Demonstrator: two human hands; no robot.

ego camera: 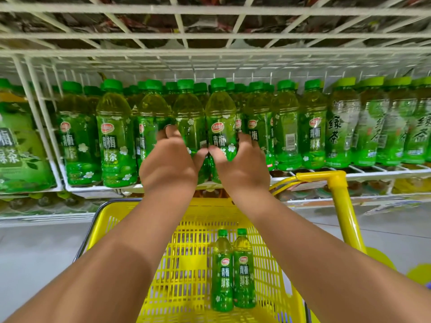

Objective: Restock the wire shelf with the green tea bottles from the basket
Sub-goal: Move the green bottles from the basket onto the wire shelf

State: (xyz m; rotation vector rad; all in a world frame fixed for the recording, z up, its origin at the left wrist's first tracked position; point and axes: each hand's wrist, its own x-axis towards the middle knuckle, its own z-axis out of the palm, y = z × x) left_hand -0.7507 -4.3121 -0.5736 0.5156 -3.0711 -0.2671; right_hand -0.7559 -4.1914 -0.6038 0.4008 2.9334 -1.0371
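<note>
Both hands are up at the front edge of the wire shelf (98, 188), side by side with thumbs nearly touching. The left hand (169, 164) curls its fingers round an upright green tea bottle (189, 117), and the right hand (242, 166) grips its neighbour (219, 117) the same way. The two bottles stand touching each other, caps up, in line with the row already stocked to either side of the hands.

Whether their bases are fully seated on the wire I cannot tell; the hands cover the lower halves.

Below and behind the hands, nearer the person, sits the yellow basket (116, 220). Two more bottles (233, 269) lie in it, close together, their long axes running toward the shelf with caps pointing at it. They lie under the right forearm, so the right hand looks the nearer one for the next pickup, though the left could reach across just as well.

I'd judge the job nearly finished: this pair to let go, and two left.
</note>
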